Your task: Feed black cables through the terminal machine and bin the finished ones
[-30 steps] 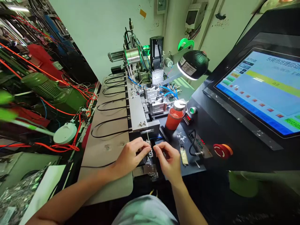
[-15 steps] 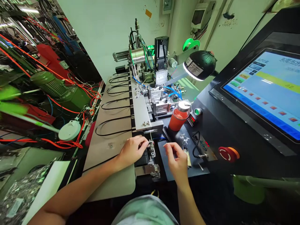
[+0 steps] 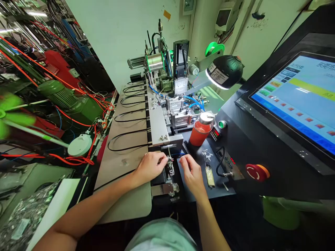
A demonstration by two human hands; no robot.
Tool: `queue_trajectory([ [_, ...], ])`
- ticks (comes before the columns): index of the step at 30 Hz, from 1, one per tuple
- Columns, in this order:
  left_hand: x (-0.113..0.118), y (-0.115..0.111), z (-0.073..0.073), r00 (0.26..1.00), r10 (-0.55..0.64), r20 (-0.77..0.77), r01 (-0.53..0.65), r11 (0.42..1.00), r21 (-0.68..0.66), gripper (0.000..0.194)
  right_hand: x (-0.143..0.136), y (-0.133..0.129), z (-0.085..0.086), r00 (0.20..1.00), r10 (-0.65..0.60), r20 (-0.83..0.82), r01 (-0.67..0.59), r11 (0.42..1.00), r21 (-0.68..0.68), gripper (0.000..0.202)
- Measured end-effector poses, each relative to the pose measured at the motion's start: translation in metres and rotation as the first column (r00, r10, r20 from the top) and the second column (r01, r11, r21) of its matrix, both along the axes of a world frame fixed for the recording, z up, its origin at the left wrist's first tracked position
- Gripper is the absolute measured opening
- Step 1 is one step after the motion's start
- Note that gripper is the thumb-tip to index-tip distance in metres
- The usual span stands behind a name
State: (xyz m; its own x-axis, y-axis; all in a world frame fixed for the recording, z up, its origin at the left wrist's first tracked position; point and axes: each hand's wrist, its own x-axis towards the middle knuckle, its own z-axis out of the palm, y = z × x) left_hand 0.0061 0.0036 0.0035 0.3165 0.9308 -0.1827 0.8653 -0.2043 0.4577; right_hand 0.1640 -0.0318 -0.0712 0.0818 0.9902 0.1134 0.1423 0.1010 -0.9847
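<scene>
My left hand rests at the plate's right edge, fingers closed in a pinch beside a small metal clamp fixture. A black cable runs along my left forearm into this hand; its end is hidden by the fingers. Across the fixture, my right hand is also closed, thumb and forefinger pinched together. Whatever sits between those fingertips is too small to make out. Several looped black cables lie on the beige plate, their ends at the metal track.
An orange-red jar with a metal lid stands behind my right hand. A small pale packet lies beside it on the dark panel. To the right are a red emergency-stop button and a touchscreen. A lamp overhangs the cylinders.
My right hand has moved left towards the fixture, uncovering more of the pale packet. My left hand stays pinched at nearly the same place. The view has shifted slightly.
</scene>
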Motion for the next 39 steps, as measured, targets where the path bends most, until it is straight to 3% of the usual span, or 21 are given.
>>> queue_trajectory([
  [4,-0.001,-0.001,-0.001,1.0,-0.012,0.003,0.012,1.0,0.005,0.024,-0.006,0.006,-0.001,0.999,0.044,0.003,-0.044,0.999,0.015,0.032],
  [14,-0.002,0.0,-0.001,1.0,-0.006,-0.006,0.006,1.0,0.005,0.025,-0.002,0.001,-0.005,1.0,-0.023,-0.021,0.023,1.0,0.005,0.032],
  [24,0.005,0.004,0.002,0.999,-0.031,-0.027,0.032,0.999,0.017,0.024,-0.017,0.016,-0.004,0.992,0.125,0.01,-0.125,0.992,0.03,0.032],
  [29,-0.001,-0.001,-0.002,0.998,-0.037,-0.048,0.042,0.993,0.109,0.02,-0.023,0.019,-0.012,0.982,0.146,-0.116,-0.139,0.988,0.068,0.032],
  [31,-0.008,-0.006,-0.007,0.995,-0.077,-0.068,0.09,0.971,0.223,0.018,-0.024,0.019,-0.015,0.98,0.13,-0.154,-0.12,0.99,0.072,0.032],
  [34,-0.018,-0.012,-0.013,0.962,-0.222,-0.161,0.268,0.887,0.377,0.026,-0.026,0.017,-0.018,0.977,0.121,-0.174,-0.111,0.992,0.067,0.032],
  [39,-0.016,-0.012,-0.008,0.797,-0.419,-0.436,0.583,0.723,0.37,0.033,-0.027,0.017,-0.02,0.973,0.114,-0.202,-0.106,0.993,0.054,0.033],
])
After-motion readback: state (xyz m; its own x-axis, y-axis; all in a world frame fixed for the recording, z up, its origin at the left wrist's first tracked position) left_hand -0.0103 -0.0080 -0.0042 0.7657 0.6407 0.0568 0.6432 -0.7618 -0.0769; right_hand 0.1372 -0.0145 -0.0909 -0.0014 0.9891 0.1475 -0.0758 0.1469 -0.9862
